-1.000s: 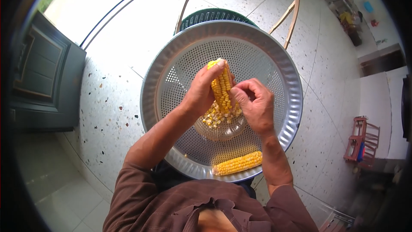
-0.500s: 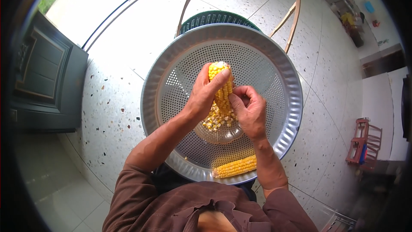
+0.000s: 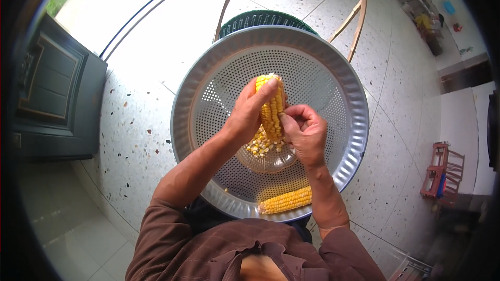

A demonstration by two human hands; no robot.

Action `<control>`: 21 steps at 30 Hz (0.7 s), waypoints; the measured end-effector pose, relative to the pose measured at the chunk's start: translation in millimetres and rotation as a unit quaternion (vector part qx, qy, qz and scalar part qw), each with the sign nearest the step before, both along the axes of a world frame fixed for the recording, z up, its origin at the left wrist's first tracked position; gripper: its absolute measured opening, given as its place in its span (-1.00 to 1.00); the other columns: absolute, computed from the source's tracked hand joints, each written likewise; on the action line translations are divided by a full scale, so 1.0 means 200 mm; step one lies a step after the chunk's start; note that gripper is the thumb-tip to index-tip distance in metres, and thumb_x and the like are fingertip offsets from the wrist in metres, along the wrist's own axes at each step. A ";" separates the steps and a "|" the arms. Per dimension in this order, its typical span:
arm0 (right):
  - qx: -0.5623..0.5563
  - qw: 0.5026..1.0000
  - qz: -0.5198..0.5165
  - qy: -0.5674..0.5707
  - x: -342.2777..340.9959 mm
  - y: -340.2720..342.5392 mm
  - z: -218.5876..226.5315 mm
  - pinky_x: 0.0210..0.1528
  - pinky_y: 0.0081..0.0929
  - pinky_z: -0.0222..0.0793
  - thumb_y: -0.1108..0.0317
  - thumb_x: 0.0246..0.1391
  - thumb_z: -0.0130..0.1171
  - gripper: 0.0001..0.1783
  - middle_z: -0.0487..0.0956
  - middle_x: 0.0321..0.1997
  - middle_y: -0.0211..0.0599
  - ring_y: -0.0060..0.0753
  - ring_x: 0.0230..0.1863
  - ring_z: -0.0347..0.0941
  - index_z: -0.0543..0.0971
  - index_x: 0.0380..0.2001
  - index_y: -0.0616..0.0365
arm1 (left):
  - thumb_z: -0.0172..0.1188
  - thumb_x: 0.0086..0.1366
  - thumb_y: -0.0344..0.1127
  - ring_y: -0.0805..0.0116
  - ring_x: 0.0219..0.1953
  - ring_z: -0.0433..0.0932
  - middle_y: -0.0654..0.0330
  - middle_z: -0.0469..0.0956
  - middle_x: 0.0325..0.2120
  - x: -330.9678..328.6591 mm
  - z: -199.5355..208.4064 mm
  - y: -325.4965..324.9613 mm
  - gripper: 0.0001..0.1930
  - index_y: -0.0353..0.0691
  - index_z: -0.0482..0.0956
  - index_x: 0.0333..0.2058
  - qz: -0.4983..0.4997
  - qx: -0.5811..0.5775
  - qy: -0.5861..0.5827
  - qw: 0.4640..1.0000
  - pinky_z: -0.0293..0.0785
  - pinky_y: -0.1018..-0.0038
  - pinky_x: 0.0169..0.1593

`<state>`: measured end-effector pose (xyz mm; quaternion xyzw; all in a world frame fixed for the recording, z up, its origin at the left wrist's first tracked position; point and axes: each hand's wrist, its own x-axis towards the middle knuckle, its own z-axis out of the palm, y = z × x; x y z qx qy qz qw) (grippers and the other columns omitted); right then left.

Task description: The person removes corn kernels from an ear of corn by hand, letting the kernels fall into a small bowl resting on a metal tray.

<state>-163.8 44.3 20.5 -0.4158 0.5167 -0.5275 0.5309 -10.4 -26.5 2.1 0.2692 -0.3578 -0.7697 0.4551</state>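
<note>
My left hand (image 3: 249, 110) is wrapped round an ear of corn (image 3: 272, 110), its thumb lying along the upper part. The yellow ear is held upright-slanted over a clear bowl (image 3: 268, 165) with loose kernels (image 3: 259, 145) in it. My right hand (image 3: 308, 134) is closed, thumb and curled forefinger pressed against the right side of the same ear. The fingertips' exact grip on the kernels is partly hidden. A second ear of corn (image 3: 285, 201) lies in the large perforated metal pan (image 3: 179, 119), near its front edge beside my right forearm.
Behind the pan stands a green woven basket (image 3: 265, 18) with a tall wooden handle (image 3: 359, 26). A dark door (image 3: 57, 88) is at the left. A small reddish chair (image 3: 440, 171) stands at the right on the speckled floor (image 3: 135, 109).
My right hand has shifted slightly right, its fingers still at the ear. The ear has tilted a little, and its lower end shows more clearly above the bowl.
</note>
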 end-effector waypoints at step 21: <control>-0.099 0.968 0.072 0.221 -0.08 -0.03 -0.01 -0.30 -0.61 0.51 0.49 0.13 0.41 -0.86 0.62 -0.31 -0.39 -0.64 -0.37 0.54 0.63 -0.28 0.28 | 0.12 0.46 0.19 0.32 -0.28 0.66 0.13 0.61 -0.31 0.04 0.02 -0.03 -0.51 -0.19 0.49 -0.07 0.044 0.072 0.061 0.995 0.67 0.35 -0.18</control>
